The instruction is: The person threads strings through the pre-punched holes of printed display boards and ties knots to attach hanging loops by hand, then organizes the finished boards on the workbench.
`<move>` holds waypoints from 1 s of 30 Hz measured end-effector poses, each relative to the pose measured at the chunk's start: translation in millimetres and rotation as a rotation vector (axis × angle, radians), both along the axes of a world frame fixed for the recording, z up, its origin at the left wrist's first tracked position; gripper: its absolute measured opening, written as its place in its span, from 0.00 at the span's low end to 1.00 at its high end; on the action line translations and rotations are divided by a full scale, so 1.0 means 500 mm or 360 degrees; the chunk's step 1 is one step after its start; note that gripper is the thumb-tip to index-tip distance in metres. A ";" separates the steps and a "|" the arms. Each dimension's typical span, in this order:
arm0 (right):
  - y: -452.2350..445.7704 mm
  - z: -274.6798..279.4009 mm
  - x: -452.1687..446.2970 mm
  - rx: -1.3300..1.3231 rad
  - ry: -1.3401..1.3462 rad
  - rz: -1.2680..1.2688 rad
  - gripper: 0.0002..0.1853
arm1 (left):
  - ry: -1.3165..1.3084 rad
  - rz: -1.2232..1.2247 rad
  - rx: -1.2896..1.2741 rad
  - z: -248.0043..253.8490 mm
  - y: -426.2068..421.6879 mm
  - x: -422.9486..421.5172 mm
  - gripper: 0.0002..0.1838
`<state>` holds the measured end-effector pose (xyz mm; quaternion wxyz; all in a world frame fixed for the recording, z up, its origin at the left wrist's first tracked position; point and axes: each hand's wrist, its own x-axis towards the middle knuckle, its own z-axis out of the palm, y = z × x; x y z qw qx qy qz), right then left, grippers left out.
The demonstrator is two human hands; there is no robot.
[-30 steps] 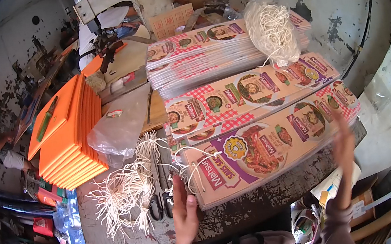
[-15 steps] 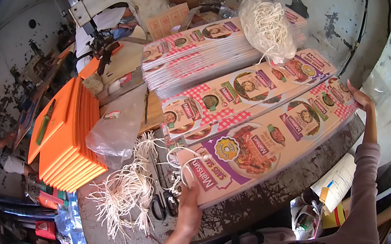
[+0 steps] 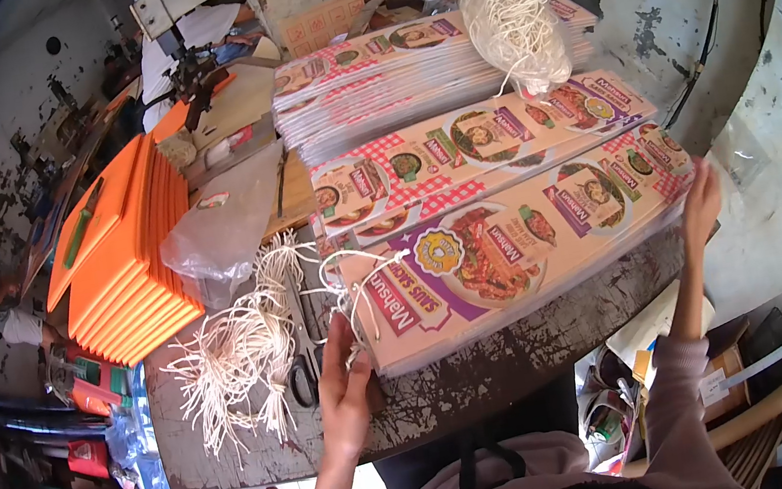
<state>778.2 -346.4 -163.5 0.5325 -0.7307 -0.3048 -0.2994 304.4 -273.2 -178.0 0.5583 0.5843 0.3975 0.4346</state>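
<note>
A stack of long printed cardboard sheets, with food pictures and the word Mahsun, lies at the table's front. My left hand is at its left end, fingers stretched out and thumb by the near corner. Flat against the right end is my right hand, its fingers extended and partly hidden by the edge. White cord loops over the stack's left end. Beside my left hand lie scissors, partly covered, and a bundle of white cords. A similar printed stack sits just behind.
Farther back rises a taller printed stack bearing a plastic bag of white cord. Orange folded pieces are piled at left, a green-handled knife on top. Clear plastic lies beside them. Other people work behind.
My left hand's fingers have straightened at the stack's left end. My right hand has shifted slightly down along the right end. The whole view has tilted a little.
</note>
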 end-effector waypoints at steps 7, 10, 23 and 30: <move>-0.040 -0.086 -0.401 -0.0316 -0.0235 0.0539 0.06 | 0.0869 0.0181 0.0925 0.054 -0.013 -0.025 0.19; -0.045 -0.089 -0.496 -0.0294 -0.0198 0.0725 0.07 | 0.0927 0.0026 0.1094 0.050 0.005 -0.026 0.19; 0.044 0.017 -0.499 -0.0701 -0.0915 0.1373 0.23 | 0.0990 -0.0002 0.2609 0.042 0.116 -0.019 0.14; 0.076 0.036 -0.468 -0.0757 -0.0974 0.1483 0.28 | 0.0956 0.0004 0.2743 0.019 0.132 -0.021 0.16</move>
